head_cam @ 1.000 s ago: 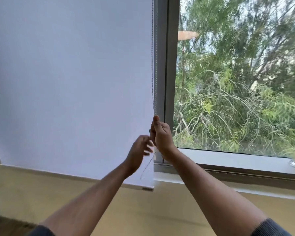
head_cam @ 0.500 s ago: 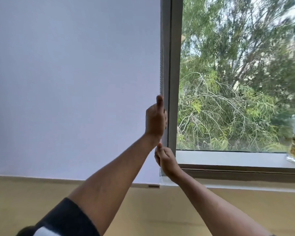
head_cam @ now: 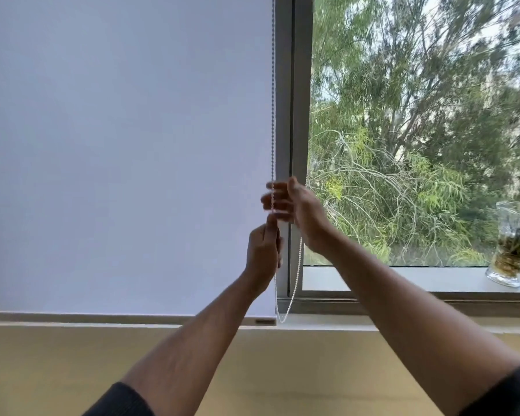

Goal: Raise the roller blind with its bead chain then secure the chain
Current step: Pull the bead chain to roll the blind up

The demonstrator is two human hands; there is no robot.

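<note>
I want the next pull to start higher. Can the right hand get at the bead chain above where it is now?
Probably yes. The bead chain runs bare along the blind edge above the right hand, with nothing across it; the left hand sits lower.

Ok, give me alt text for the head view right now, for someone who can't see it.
Two bare hands work a white bead chain at the right edge of a lowered white roller blind: the left hand grips it below, the right hand opens above. The chain's loop hangs near the sill; a glass vase stands far right.
</note>
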